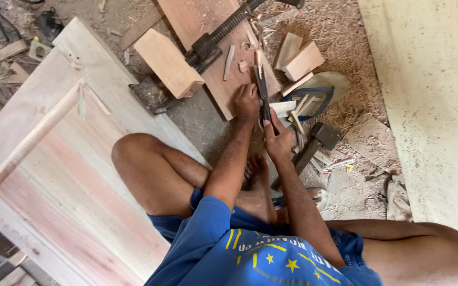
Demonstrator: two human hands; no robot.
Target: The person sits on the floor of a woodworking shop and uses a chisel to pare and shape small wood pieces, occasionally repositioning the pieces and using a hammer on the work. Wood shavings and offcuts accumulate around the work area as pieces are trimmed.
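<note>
Sawdust-strewn concrete floor [345,32], large pale wooden panel [54,159], offcuts, daylight

No packages, labels, signs or screens show anywhere around the grip of either hand: nothing boxed, wrapped, tagged or lit lies near them on the floor, nor farther off toward the edges of the view.
</note>
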